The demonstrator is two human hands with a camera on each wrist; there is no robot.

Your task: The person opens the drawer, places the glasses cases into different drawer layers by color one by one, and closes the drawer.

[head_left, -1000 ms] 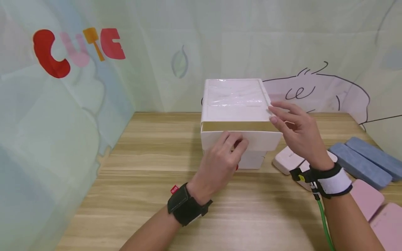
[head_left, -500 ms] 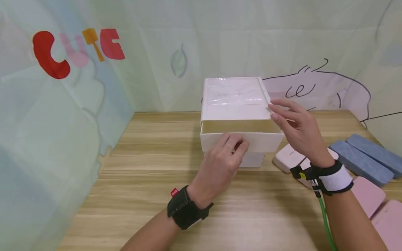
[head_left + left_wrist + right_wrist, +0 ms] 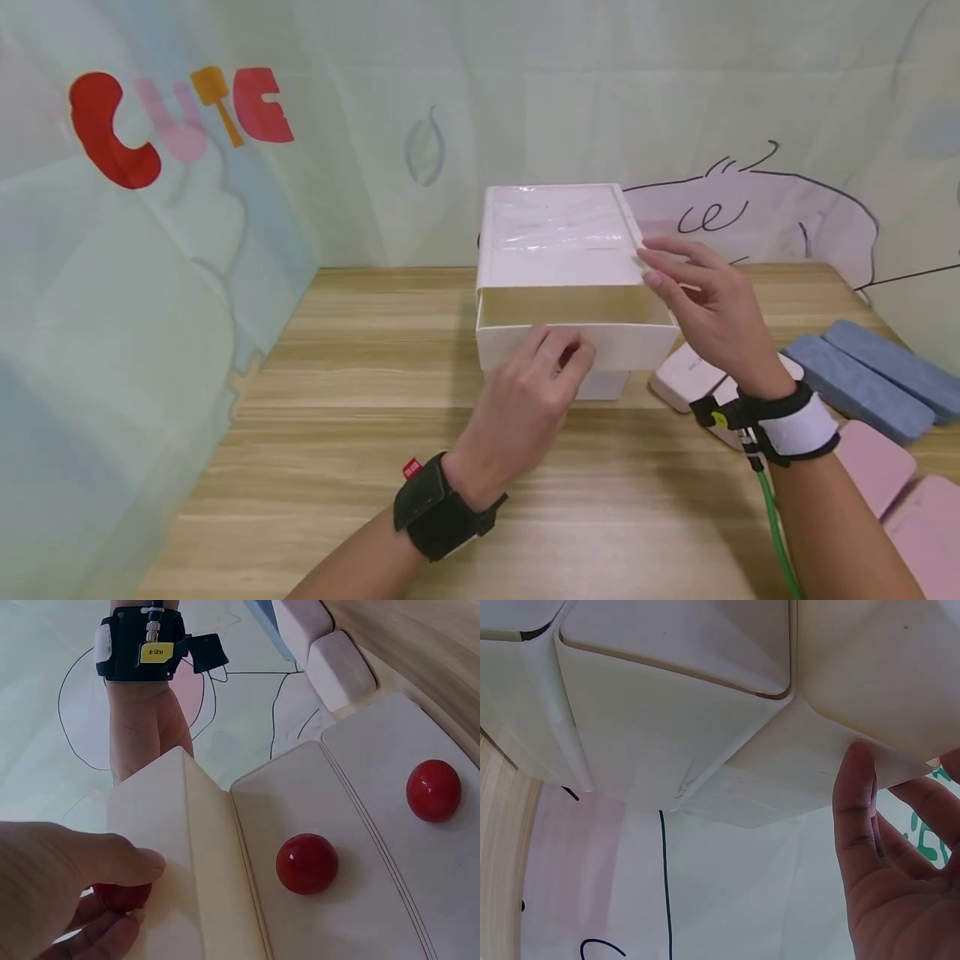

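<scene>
A small white drawer cabinet (image 3: 562, 229) stands at the middle of the table, its top drawer (image 3: 633, 343) pulled partway out. My left hand (image 3: 521, 404) holds that drawer's round red knob (image 3: 124, 898) between thumb and curled fingers; the hand hides the knob in the head view. In the left wrist view, two lower drawer fronts sit closed, with a red knob (image 3: 307, 864) on the middle one and another red knob (image 3: 433, 790) on the bottom one. My right hand (image 3: 712, 308) touches the cabinet's upper right edge with loosely bent fingers and thumb.
To the right of the cabinet lie pale pink-white blocks (image 3: 684, 379), partly under my right wrist. Beyond them are two blue blocks (image 3: 870, 387), and nearer are pink blocks (image 3: 873, 467). A printed cloth (image 3: 360, 167) hangs close behind the cabinet. A green cable (image 3: 776, 517) trails from my right wristband.
The top drawer has slid farther out toward me, showing more of its inside, with my left hand still on its knob. My right hand stays at the cabinet's edge.
</scene>
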